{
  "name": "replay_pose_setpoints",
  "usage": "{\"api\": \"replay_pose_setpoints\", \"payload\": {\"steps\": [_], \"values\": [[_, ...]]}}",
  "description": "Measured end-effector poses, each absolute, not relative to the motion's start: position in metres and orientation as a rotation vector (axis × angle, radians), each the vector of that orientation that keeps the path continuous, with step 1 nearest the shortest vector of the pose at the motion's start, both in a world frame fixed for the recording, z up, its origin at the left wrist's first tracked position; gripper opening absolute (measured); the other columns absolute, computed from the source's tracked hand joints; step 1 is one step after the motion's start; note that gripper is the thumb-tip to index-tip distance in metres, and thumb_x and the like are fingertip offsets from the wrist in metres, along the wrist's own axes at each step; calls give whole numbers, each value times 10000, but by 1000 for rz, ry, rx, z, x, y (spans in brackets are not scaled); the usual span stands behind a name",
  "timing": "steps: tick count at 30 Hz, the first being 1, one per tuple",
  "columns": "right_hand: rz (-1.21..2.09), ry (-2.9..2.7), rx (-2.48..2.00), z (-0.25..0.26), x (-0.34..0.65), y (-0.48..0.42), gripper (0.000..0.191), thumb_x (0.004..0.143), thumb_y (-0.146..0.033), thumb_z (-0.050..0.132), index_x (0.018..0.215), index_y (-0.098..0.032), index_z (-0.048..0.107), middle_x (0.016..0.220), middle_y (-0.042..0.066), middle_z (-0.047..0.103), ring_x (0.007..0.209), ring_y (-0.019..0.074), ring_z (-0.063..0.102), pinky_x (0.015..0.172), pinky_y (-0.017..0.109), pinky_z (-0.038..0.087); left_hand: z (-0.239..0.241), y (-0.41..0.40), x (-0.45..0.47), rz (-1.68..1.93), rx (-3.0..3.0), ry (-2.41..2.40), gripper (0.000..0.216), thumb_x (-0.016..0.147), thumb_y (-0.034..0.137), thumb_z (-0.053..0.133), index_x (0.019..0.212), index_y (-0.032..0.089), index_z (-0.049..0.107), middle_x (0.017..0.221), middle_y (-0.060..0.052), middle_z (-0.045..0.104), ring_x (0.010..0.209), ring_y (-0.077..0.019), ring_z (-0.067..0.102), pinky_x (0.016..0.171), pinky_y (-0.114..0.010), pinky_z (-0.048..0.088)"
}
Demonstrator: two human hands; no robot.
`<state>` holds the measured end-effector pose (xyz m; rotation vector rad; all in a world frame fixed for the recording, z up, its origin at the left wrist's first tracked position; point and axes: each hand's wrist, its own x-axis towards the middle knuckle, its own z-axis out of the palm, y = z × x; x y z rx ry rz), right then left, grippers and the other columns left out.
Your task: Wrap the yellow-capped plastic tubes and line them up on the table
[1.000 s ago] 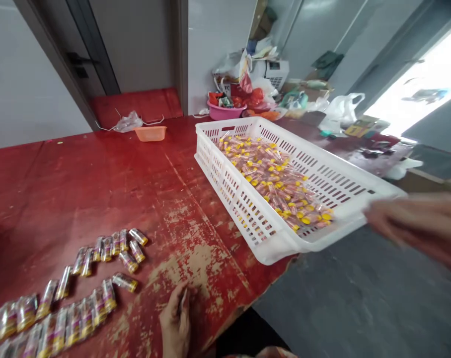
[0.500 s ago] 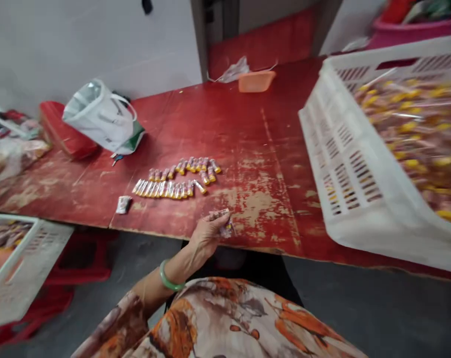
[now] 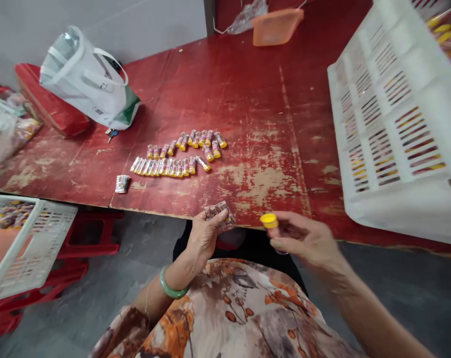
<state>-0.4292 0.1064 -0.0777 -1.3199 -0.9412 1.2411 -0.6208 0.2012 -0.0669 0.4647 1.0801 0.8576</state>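
The person's left hand (image 3: 203, 236) gripped a thin stack of printed cards (image 3: 218, 215) at the near edge of the red worktop (image 3: 244, 94); the right hand (image 3: 313, 241), near it, pinched a yellow-capped tube (image 3: 271, 223). Similar tubes (image 3: 179, 168) lay in rows beyond, left of a slotted white crate (image 3: 393, 204).

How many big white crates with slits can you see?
2: the right crate on the red table, and the left crate off the table, at lower left.
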Motion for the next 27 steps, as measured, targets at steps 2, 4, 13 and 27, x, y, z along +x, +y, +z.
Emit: {"api": "replay_pose_setpoints", "payload": {"steps": [2,4,13,27], "values": [[1310,-874,-1296,-83,-455,120,409,653,-428,772,969,-191,669,745,14,624,660,141,574,589,247,472,-68,208,-619,832,454,1079,333,492,226,871,736,111,675,667,-13,679,593,-134,644,625,-287,550],[1314,-856,-1326,-88,-470,128,361,676,-421,748,955,-204,675,773,11,614,687,139,558,620,248,463,-70,214,-618,828,442,1069,337,488,215,870,741,106,675,675,-21,685,594,-137,644,629,-282,543],[1230,-866,-1376,-100,-472,132,337,639,-363,779,911,-205,656,769,1,562,662,126,512,601,251,435,-79,223,-609,892,396,1080,343,494,209,861,746,116,647,650,13,654,561,-103,613,601,-237,506],[776,-817,-1116,-80,-478,132,330,699,-117,723,926,-203,499,907,38,620,742,141,615,598,248,519,-74,221,-583,917,249,1028,338,514,188,859,757,131,632,651,27,631,558,-91,593,573,-232,498]]}}
